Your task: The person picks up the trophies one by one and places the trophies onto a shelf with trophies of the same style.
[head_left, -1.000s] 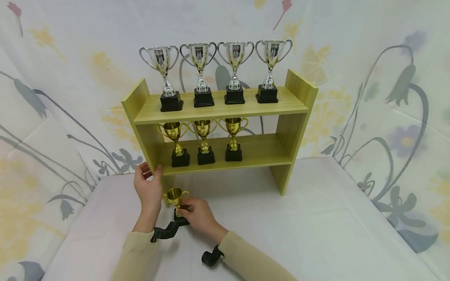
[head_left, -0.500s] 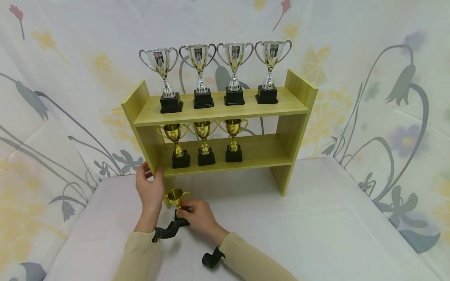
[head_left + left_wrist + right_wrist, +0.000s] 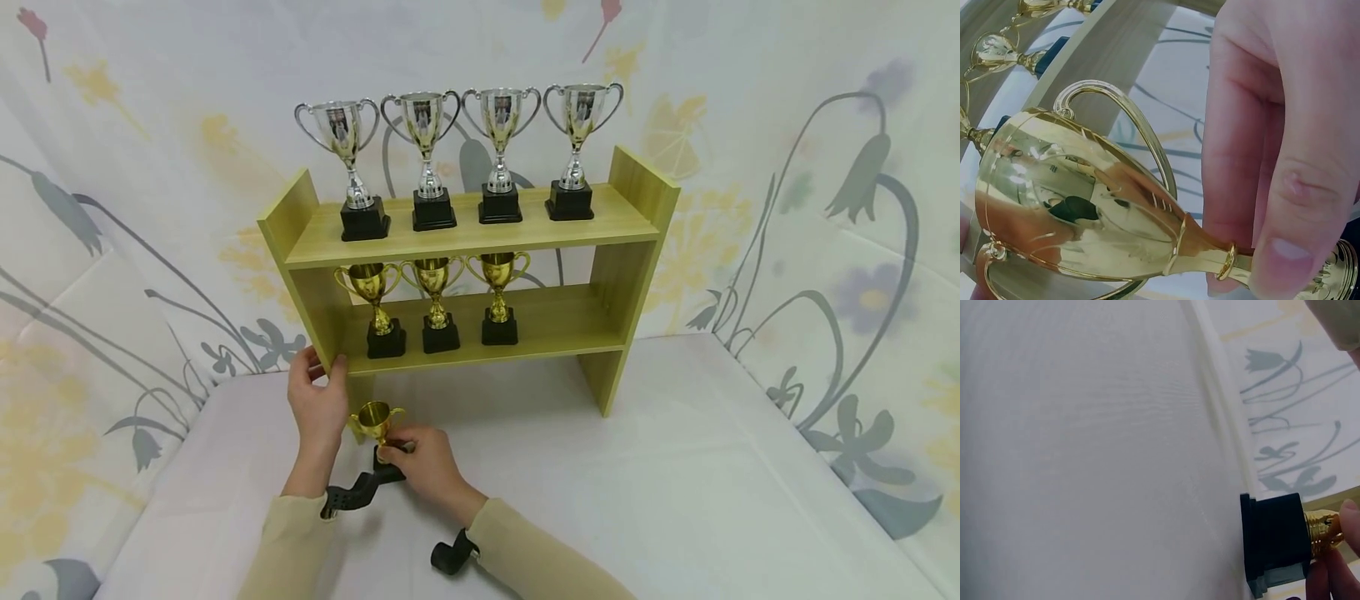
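A small gold trophy cup (image 3: 373, 419) with two handles and a black base stands roughly upright below the shelf's left end. My right hand (image 3: 433, 465) pinches it by the stem; in the left wrist view the thumb (image 3: 1288, 262) lies across the stem. In the right wrist view the black base (image 3: 1277, 534) shows beneath the fingers; whether it touches the table I cannot tell. My left hand (image 3: 318, 408) grips the left side panel of the wooden shelf (image 3: 573, 321), thumb at its front edge and fingers round the outer side.
Several silver trophies (image 3: 501, 158) stand in a row on the top board. On the lower board are three gold trophies (image 3: 435, 287), left of its bare right end. White cloth (image 3: 675, 483) covers the table, and a floral backdrop (image 3: 825, 250) hangs behind. Wrist cameras (image 3: 450, 554) sit on both forearms.
Both hands and the gold trophy hold almost the same place; the trophy has tilted or turned very slightly at most. The head view has shifted a little.
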`<state>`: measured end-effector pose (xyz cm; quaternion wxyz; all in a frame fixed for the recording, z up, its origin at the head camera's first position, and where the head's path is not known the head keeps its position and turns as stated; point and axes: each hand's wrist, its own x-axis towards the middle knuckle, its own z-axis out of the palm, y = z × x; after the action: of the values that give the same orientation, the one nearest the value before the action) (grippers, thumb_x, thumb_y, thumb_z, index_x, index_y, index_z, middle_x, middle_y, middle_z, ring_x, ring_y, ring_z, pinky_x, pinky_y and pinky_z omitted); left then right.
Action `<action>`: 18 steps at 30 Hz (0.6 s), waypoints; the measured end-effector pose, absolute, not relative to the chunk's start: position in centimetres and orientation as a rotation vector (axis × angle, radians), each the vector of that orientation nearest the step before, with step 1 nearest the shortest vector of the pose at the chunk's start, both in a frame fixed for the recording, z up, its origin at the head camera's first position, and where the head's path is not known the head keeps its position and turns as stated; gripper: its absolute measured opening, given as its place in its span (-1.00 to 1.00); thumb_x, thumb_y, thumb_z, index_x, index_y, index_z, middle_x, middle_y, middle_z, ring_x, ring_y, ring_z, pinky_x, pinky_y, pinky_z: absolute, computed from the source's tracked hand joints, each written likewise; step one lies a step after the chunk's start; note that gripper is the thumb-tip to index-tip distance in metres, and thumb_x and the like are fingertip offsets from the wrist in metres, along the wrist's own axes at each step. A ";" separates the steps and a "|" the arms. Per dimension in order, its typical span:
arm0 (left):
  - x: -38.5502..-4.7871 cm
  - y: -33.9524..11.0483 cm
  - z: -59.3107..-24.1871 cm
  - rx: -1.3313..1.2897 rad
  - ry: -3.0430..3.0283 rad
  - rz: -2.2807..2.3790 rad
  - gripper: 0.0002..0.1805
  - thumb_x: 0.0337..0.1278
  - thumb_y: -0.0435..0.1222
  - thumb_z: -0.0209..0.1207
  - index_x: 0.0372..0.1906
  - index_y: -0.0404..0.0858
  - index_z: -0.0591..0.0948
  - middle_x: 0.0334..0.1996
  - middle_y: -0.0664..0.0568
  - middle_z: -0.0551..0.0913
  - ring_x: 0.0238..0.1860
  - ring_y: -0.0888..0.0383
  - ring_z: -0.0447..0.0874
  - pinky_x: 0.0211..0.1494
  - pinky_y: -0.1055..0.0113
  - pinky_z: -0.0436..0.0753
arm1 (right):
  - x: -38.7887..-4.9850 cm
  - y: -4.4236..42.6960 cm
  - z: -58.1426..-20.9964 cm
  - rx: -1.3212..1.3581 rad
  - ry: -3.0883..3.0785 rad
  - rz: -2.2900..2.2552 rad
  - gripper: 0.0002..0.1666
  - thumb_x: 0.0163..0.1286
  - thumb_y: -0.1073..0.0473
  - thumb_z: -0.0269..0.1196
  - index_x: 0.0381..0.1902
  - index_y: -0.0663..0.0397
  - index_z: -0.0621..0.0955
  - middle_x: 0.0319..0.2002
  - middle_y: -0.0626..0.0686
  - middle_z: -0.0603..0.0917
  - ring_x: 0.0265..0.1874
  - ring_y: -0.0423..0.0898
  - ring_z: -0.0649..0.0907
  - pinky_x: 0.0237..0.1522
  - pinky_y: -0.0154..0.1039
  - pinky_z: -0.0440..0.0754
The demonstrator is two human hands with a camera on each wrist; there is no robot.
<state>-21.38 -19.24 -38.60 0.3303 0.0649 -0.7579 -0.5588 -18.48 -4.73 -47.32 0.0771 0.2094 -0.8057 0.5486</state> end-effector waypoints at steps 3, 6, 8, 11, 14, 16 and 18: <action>-21.4 -19.2 -38.5 0.174 -1.990 -1.463 -0.62 0.34 -0.29 0.13 0.17 -0.38 0.51 -0.02 -0.19 0.50 -0.07 0.05 0.45 -0.11 0.15 0.50 | -18.5 -4.7 -47.2 0.620 -2.408 1.679 -0.89 0.21 0.27 0.43 -0.27 0.11 0.80 -0.31 -0.06 0.78 -0.36 -0.33 0.63 -0.33 -0.41 0.55; -21.4 -19.1 -38.5 0.170 -1.989 -1.474 -0.63 0.35 -0.30 0.13 0.17 -0.38 0.51 -0.01 -0.21 0.50 -0.06 0.04 0.44 -0.10 0.14 0.51 | -18.6 -4.6 -47.1 0.606 -2.401 1.710 -0.90 0.21 0.29 0.43 -0.28 0.13 0.80 -0.31 -0.03 0.79 -0.35 -0.31 0.65 -0.32 -0.41 0.56; -21.4 -19.1 -38.5 0.164 -1.990 -1.480 -0.63 0.35 -0.30 0.13 0.17 -0.38 0.51 0.00 -0.21 0.50 -0.06 0.05 0.44 -0.10 0.14 0.51 | -18.6 -4.6 -47.0 0.603 -2.390 1.719 -0.90 0.20 0.31 0.43 -0.29 0.15 0.80 -0.31 -0.02 0.79 -0.34 -0.30 0.66 -0.32 -0.42 0.57; -21.4 -19.1 -38.5 0.166 -1.987 -1.479 -0.63 0.35 -0.29 0.13 0.17 -0.37 0.51 0.00 -0.20 0.50 -0.05 0.04 0.44 -0.09 0.13 0.50 | -18.7 -4.6 -46.9 0.607 -2.379 1.740 -0.90 0.19 0.32 0.44 -0.30 0.18 0.80 -0.31 0.00 0.78 -0.33 -0.29 0.67 -0.32 -0.43 0.59; -21.3 -19.3 -38.5 0.169 -1.987 -1.478 -0.62 0.36 -0.28 0.13 0.18 -0.36 0.50 0.01 -0.21 0.50 -0.04 0.01 0.44 -0.07 0.09 0.50 | -18.6 -4.6 -46.8 0.604 -2.383 1.751 -0.90 0.18 0.32 0.44 -0.30 0.19 0.79 -0.31 0.00 0.78 -0.34 -0.29 0.67 -0.32 -0.43 0.59; -21.3 -19.3 -38.6 0.168 -1.990 -1.475 -0.62 0.36 -0.28 0.13 0.19 -0.37 0.50 0.02 -0.22 0.50 -0.03 -0.02 0.44 -0.06 0.07 0.50 | -18.5 -4.5 -46.7 0.599 -2.395 1.748 -0.90 0.19 0.31 0.45 -0.30 0.19 0.80 -0.30 -0.01 0.78 -0.33 -0.28 0.67 -0.32 -0.42 0.59; -21.3 -19.3 -38.6 0.163 -1.989 -1.476 -0.61 0.36 -0.29 0.13 0.19 -0.38 0.50 0.02 -0.23 0.50 -0.03 -0.03 0.45 -0.06 0.06 0.51 | -18.4 -4.5 -46.5 0.595 -2.401 1.741 -0.90 0.19 0.30 0.45 -0.30 0.18 0.80 -0.30 -0.01 0.78 -0.33 -0.28 0.67 -0.32 -0.42 0.60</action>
<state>-21.27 -19.29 -38.59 0.3238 0.0623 -0.7580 -0.5628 -18.41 -4.47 -46.51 0.0583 0.1965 -0.7923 0.5747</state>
